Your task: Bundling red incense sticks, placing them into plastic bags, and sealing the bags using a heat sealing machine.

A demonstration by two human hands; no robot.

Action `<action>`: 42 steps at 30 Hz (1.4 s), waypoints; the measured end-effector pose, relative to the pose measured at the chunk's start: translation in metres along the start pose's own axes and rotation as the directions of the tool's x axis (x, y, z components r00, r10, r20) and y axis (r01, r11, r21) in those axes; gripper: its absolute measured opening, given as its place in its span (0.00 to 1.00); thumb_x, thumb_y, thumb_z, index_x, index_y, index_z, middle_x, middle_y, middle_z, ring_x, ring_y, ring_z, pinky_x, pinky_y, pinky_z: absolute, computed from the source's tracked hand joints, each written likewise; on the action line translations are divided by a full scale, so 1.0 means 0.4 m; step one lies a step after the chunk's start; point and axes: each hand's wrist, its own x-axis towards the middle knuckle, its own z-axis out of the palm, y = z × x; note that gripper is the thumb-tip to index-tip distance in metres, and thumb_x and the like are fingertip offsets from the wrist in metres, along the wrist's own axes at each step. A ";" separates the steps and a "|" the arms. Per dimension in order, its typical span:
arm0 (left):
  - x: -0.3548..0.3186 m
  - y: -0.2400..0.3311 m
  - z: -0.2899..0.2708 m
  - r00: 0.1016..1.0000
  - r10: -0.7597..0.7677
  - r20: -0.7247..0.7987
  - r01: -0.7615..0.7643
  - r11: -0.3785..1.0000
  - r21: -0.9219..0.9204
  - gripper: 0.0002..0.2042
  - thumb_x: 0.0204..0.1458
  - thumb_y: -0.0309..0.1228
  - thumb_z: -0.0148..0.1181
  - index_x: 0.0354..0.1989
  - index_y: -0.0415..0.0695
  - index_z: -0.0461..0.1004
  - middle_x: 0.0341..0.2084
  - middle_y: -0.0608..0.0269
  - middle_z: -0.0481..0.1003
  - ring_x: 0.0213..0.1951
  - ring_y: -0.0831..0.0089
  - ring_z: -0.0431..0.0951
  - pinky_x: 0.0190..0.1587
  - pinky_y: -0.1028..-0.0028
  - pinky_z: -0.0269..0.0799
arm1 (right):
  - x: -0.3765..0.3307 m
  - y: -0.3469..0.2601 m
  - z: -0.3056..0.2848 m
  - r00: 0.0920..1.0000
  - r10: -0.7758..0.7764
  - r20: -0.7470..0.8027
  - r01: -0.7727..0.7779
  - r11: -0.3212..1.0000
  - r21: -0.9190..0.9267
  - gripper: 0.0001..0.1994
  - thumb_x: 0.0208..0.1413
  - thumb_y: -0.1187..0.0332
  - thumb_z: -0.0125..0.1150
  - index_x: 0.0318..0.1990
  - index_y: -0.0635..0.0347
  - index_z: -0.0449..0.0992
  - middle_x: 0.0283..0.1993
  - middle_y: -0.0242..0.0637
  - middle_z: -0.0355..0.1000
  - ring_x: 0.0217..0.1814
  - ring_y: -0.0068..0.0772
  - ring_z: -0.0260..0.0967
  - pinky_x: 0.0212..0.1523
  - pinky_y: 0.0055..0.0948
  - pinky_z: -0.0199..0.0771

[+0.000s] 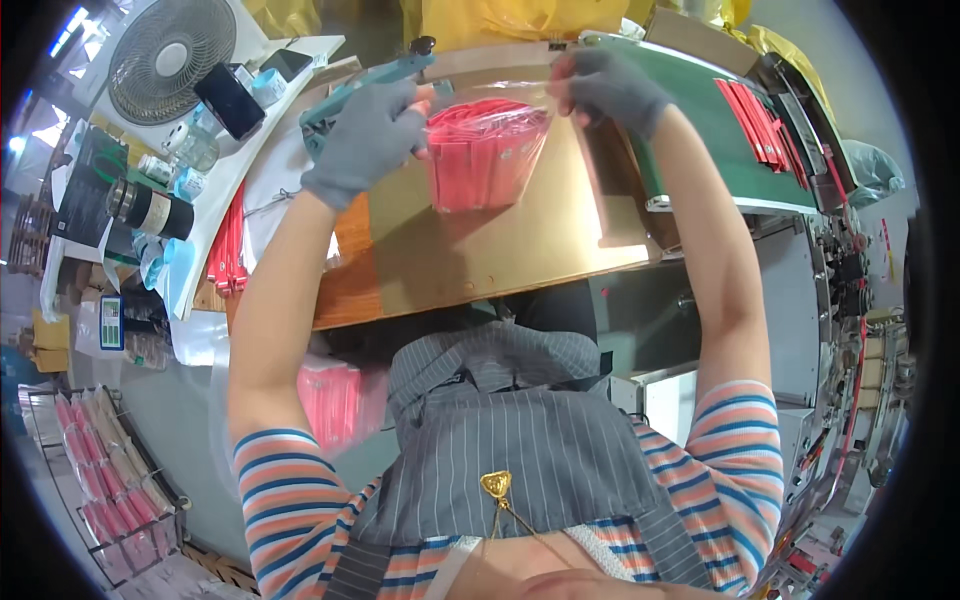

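Note:
A clear plastic bag (487,165) packed with upright pink-red packets stands on the brown board of the worktable. My left hand (368,140), in a grey fingerless glove, is closed at the bag's upper left edge, its bare fingertips pinching the film. At the upper right my right hand (608,88), gloved the same way, is blurred by motion. Its fingers are drawn together on the loose clear film at the bag's mouth. Behind my left hand lies a teal-blue device (390,72) with a long arm and a black knob.
A white shelf at left holds a fan (172,55), a phone (230,101), a jar and a black bottle (150,208). To the right, a green conveyor belt (690,130) carries red strips (755,125). Another bag of pink packets (335,400) sits below the table's edge.

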 end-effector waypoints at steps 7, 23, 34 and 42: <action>-0.059 0.167 -0.020 0.999 -0.038 -0.006 0.036 0.983 -0.179 0.09 0.54 0.27 0.53 0.40 0.35 0.75 0.19 0.65 0.74 0.22 0.83 0.73 0.25 0.81 0.68 | -0.029 -0.056 0.182 0.550 -0.834 0.049 0.658 0.396 -0.640 0.16 0.53 0.58 0.61 0.39 0.62 0.68 0.32 0.49 0.69 0.32 0.50 0.68 0.32 0.37 0.68; 0.050 -0.468 0.132 0.818 -0.528 0.229 0.481 0.410 -0.775 0.17 0.43 0.28 0.67 0.42 0.39 0.75 0.36 0.62 0.78 0.36 0.73 0.78 0.42 0.73 0.73 | 0.633 -0.001 0.269 0.643 -0.543 -0.540 0.373 0.838 -0.399 0.17 0.52 0.51 0.57 0.33 0.57 0.71 0.27 0.43 0.72 0.33 0.46 0.71 0.35 0.40 0.70; 0.104 -0.532 -0.003 0.737 -0.660 0.150 0.428 0.283 -0.858 0.21 0.46 0.35 0.65 0.48 0.40 0.72 0.41 0.62 0.76 0.40 0.72 0.76 0.46 0.71 0.70 | 0.694 0.054 0.361 0.745 -0.514 -0.426 0.118 0.730 -0.674 0.12 0.54 0.57 0.52 0.30 0.56 0.73 0.31 0.44 0.73 0.36 0.50 0.71 0.36 0.43 0.71; 0.079 -0.740 0.026 0.849 -0.528 0.020 0.343 0.522 -0.781 0.28 0.43 0.39 0.69 0.50 0.38 0.70 0.47 0.62 0.72 0.46 0.72 0.71 0.53 0.74 0.63 | 0.696 0.042 0.381 0.756 -0.471 -0.454 0.104 0.772 -0.627 0.10 0.52 0.59 0.51 0.31 0.51 0.76 0.34 0.40 0.74 0.35 0.50 0.72 0.34 0.44 0.72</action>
